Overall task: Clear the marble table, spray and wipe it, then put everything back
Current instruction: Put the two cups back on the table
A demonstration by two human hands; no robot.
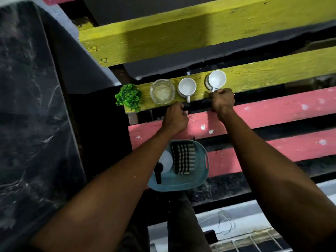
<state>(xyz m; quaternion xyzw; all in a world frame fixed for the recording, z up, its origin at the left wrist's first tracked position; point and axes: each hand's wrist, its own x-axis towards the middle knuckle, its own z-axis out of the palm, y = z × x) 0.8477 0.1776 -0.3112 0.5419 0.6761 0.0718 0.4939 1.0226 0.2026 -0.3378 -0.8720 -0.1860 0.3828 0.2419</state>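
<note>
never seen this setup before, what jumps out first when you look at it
A row of things lines a yellow plank: a small green plant, a glass bowl and two white cups, with the right hand pinching the handle of the right cup and the left hand just below the other cup. Nearer the person, a blue basket holds a checked cloth and a spray bottle.

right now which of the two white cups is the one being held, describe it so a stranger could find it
Find the yellow plank carrying a row of items. Going right from the small green plant: a glass bowl, a white cup, then the held cup. It is the rightmost in the row, the only one with the right hand pinching its handle.
</note>
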